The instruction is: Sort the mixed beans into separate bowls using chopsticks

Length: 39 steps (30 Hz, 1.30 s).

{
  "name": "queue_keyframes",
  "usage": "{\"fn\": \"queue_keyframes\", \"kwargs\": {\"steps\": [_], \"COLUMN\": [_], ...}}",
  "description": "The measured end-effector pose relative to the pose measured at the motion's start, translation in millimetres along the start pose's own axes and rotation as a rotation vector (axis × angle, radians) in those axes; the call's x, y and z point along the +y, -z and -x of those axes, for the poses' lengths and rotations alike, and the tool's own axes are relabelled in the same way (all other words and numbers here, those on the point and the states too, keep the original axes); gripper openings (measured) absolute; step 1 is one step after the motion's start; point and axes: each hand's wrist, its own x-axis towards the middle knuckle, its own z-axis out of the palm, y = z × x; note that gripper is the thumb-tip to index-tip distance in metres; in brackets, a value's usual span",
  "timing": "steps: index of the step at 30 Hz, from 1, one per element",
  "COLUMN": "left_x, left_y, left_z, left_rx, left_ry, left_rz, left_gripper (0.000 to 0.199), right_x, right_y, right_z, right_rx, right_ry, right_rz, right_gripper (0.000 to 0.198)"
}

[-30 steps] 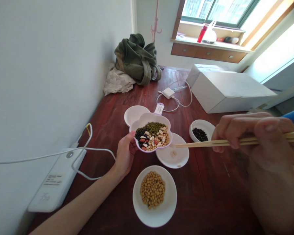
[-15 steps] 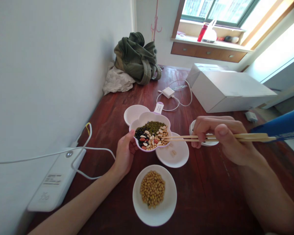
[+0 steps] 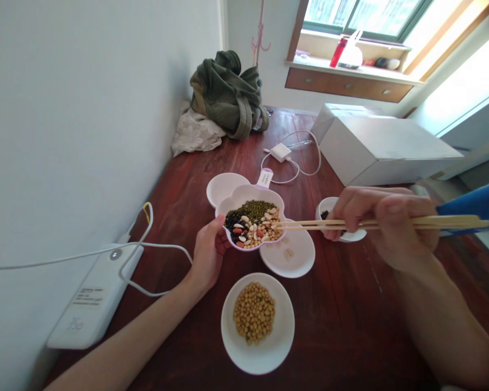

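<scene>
In mid-frame, our left hand (image 3: 210,251) pinches the left rim of the scalloped bowl (image 3: 250,191). Our right hand (image 3: 385,224), farther off at the right of the frame, holds the chopsticks (image 3: 452,221) nearly level, tips pointing left over the bowl's right side; whether they touch the peanuts (image 3: 268,216), we cannot tell.

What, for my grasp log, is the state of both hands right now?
Left hand: closed, holding the scalloped bowl by its edge.
Right hand: closed, holding the chopsticks.

Your white, flower-shaped bowl (image 3: 229,203) held beans (image 3: 256,208) and nuts (image 3: 259,233); your thin wooden chopsticks (image 3: 452,221) pointed over its right edge.
</scene>
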Motion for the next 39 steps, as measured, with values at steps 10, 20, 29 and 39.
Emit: {"fn": "queue_keyframes", "kwargs": {"steps": [10,20,29,39], "left_x": [-1,0,-1,0], "left_y": [0,2,1,2], "left_z": [1,3,4,3], "left_rx": [-0.021,-0.037,-0.032,-0.024], "left_ry": [-0.023,-0.010,-0.007,-0.022], "left_rz": [-0.008,-0.008,-0.014,-0.005], "left_gripper": [0.042,0.043,0.042,0.043], "right_x": [-29,14,18,19], "right_y": [11,-12,-20,-24], "right_z": [7,3,4,5], "right_rx": [0.113,0.164,0.150,0.150], "right_ry": [-0.109,-0.172,-0.170,-0.063], "right_rz": [0.056,-0.069,-0.023,0.082], "right_gripper": [0.067,0.060,0.063,0.054]}}
